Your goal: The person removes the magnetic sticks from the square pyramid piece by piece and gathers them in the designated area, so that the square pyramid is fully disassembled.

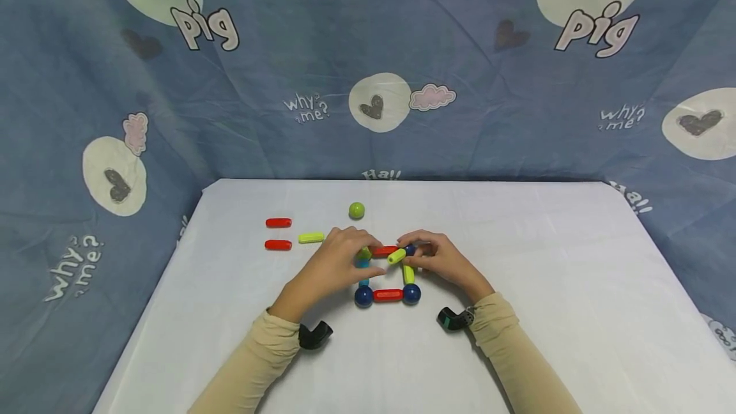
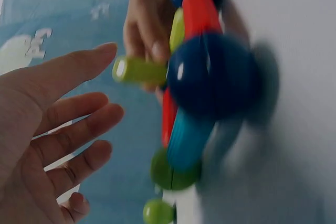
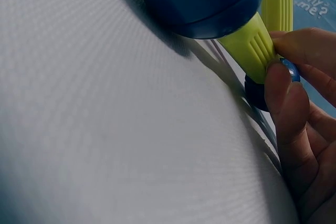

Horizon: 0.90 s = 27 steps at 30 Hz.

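A four-sided frame of rods and balls lies on the white table. Its near side is a red rod [image 1: 388,295] between two dark blue balls [image 1: 364,296]. A light blue rod [image 2: 185,140] forms the left side, ending at a green ball [image 1: 364,253]. At the far right corner, my right hand [image 1: 443,264] pinches the lower end of an upright yellow-green rod [image 2: 139,70], beside a dark blue ball [image 1: 409,250] that its fingers partly hide. My left hand [image 1: 339,257] hovers by the green corner, thumb and fingers spread, holding nothing.
Left of the frame lie two loose red rods [image 1: 278,223] and a yellow-green rod [image 1: 311,237]. A loose green ball [image 1: 356,211] sits beyond the left hand. Behind the white table [image 1: 546,273] hangs a blue printed cloth [image 1: 322,37].
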{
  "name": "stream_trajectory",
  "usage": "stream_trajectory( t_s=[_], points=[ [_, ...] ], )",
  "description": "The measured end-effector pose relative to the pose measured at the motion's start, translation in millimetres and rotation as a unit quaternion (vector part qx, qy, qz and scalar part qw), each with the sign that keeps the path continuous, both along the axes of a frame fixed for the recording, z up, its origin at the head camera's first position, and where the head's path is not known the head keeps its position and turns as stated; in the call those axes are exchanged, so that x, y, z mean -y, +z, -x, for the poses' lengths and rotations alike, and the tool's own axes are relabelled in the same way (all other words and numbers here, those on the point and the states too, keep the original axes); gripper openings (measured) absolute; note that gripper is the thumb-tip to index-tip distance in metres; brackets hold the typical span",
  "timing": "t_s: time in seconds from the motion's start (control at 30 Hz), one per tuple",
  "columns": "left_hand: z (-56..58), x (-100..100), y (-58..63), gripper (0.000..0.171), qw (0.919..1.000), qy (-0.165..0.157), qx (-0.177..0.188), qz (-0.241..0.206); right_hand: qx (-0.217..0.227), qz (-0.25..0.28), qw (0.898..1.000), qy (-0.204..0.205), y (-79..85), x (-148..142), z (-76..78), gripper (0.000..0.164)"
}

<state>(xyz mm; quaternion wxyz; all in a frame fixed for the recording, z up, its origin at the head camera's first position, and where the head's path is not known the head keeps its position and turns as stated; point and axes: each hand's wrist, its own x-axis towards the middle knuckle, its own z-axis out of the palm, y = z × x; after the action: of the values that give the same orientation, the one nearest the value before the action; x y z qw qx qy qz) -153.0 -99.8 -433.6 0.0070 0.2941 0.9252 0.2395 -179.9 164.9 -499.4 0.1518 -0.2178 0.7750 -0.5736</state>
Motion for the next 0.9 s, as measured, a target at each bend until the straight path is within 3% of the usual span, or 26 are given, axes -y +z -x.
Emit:
stream_trajectory(
  t_s=[0.17,0.3,0.9],
  points=[
    [-1.1,-21.3,-7.0,0.039,0.9994,-0.017,-0.03,0.008,-0.007,0.008,1.0,0.009,-1.1,0.0,-0.7,0.031],
    [-0.7,-29.1,-11.1,0.033,0.9988,0.0,-0.049,0.005,-0.007,0.005,1.0,0.008,-1.6,-0.6,0.1,0.031],
    [2.2,-32.0,-18.2,0.028,0.9981,0.036,-0.045,-0.023,-0.004,0.002,1.0,0.001,0.0,-0.9,-0.1,0.032]
  ],
)
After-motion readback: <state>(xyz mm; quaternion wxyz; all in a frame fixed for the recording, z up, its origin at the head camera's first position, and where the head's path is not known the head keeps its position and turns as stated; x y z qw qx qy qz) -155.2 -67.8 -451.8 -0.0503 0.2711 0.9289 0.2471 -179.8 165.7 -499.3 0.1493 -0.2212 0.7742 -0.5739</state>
